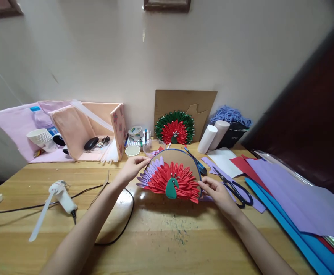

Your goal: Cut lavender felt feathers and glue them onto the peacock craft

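Note:
A half-round cardboard fan (178, 157) lies on the wooden table, covered with red paper petals (172, 179), a few purple petals (151, 172) on its left and a green peacock body (171, 188) at the front. My left hand (134, 166) pinches the fan's upper left edge by the purple petals. My right hand (217, 193) grips its lower right corner, fingers curled on the rim. Black scissors (235, 189) lie just right of that hand.
A glue gun (62, 196) with its black cord lies at the left. Sheets of purple, blue and red paper (292, 194) spread at the right. A finished green and red peacock fan (175, 128), paper rolls, cups and a pink box stand along the wall.

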Motion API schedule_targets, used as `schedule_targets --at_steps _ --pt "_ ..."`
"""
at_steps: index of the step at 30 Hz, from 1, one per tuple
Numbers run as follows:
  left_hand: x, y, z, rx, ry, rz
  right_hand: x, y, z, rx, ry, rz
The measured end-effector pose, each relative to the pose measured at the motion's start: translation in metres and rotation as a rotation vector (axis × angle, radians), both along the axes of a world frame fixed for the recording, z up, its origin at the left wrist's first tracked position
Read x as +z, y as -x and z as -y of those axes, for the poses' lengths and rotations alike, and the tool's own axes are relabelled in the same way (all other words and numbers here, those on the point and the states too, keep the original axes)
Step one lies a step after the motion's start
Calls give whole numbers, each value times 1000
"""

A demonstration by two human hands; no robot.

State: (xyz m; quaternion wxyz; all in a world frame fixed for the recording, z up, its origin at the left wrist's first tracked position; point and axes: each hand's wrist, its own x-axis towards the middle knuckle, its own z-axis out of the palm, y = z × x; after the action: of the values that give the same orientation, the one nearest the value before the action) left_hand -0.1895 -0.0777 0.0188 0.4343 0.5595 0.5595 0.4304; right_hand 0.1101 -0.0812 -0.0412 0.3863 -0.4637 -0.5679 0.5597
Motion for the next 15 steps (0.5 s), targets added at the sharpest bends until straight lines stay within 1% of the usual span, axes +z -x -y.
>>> schedule_targets --at_steps 3,6,9,11,13,15 --pt "-8 3 -9 99 -11 35 1 -6 -5 -134 -107 -26" --pt "-23 3 -15 157 85 132 -3 -15 -12 -227 -159 -37" --pt "-35 -6 -16 124 223 285 -8 -19 -16 -253 -156 -50" --pt "-38 -16 -12 67 305 352 -10 -18 -17 -251 -143 -46" --pt "-37 -24 -6 23 319 369 -12 -16 -16 -239 -138 -23" --pt "-36 -27 -1 19 314 337 -13 -14 -15 -223 -132 10"
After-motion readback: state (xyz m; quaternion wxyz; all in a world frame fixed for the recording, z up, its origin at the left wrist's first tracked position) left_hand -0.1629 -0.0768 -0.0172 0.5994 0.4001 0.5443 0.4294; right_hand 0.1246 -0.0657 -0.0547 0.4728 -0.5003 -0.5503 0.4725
